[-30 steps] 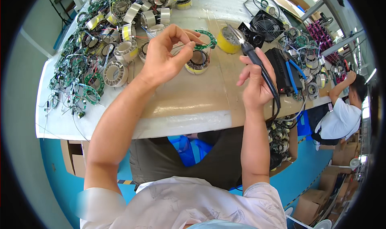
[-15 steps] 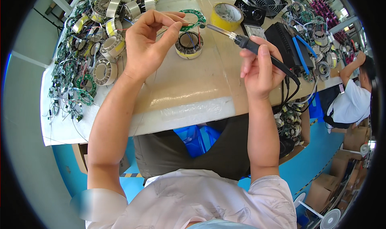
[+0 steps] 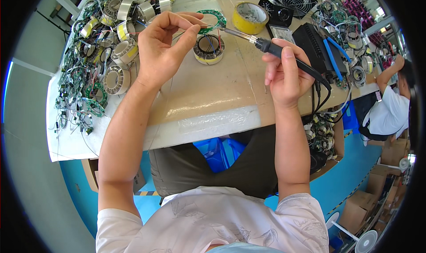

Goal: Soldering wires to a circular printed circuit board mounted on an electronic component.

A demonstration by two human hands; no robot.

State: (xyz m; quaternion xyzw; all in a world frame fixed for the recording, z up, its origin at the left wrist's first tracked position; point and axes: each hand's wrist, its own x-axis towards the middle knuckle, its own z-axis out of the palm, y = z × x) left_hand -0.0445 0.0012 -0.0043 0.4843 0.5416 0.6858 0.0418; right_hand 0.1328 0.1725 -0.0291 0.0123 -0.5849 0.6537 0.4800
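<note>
My right hand grips a black-handled soldering iron between thumb and fingers. Its metal tip meets the right edge of a green ring-shaped circuit board. At the board's left side, my left hand is closed in a pinch on a thin wire that runs across the board toward the iron tip. Whether those fingers also touch the board is hidden. Just below the board stands a round motor stator with a yellow band; red and blue leads rise from it toward the board.
Stators and wired green boards are heaped at the left. A yellow tape roll, a black fan, a black box and blue-handled pliers lie at the right. Beyond, a person sits working.
The soldering iron has shifted slightly left, bringing its tip closer in on the board's right edge. My left hand stays almost in place.
</note>
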